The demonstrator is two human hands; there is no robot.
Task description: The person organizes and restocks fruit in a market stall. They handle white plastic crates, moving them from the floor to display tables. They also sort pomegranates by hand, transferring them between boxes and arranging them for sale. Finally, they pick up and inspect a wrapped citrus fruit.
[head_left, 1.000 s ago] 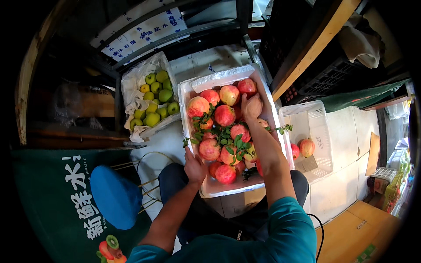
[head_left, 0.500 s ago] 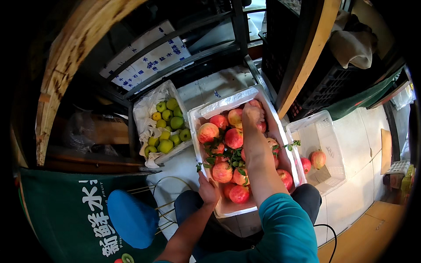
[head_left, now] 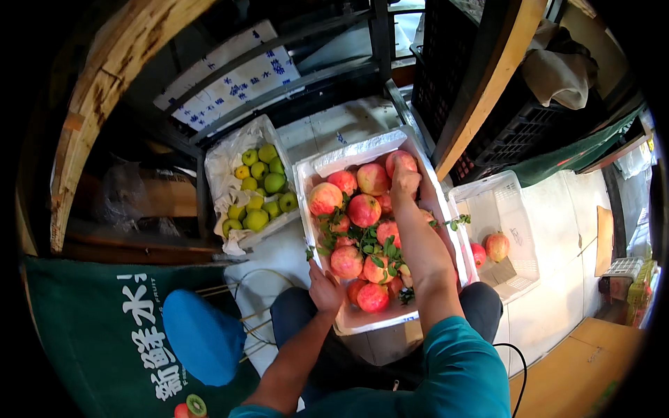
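A white foam box [head_left: 444,212] full of red-and-yellow pomegranates [head_left: 364,210] stands before me, with leafy green sprigs [head_left: 373,240] among the fruit. At its far right corner my right hand [head_left: 405,182] has its fingers closed on a pomegranate [head_left: 400,161], which still sits among the others; part of the grip is hidden behind the hand. My left hand [head_left: 325,288] rests against the outside of the box's left wall, fingers stretched along it and no fruit in them. My right forearm covers the fruit along the box's right side.
On the left, a paper-lined box [head_left: 259,129] holds green fruit [head_left: 256,220]. To the right, a white plastic crate [head_left: 521,230] contains pomegranates [head_left: 497,246]. A blue stool-like object [head_left: 202,338] is near my left arm. Black crates [head_left: 516,129] and a wooden post [head_left: 481,97] stand beyond.
My right forearm has swung rightward, and its hand is more curled around the far-corner pomegranate, which shows more clearly. My left hand stays at the box wall. The whole view has shifted slightly.
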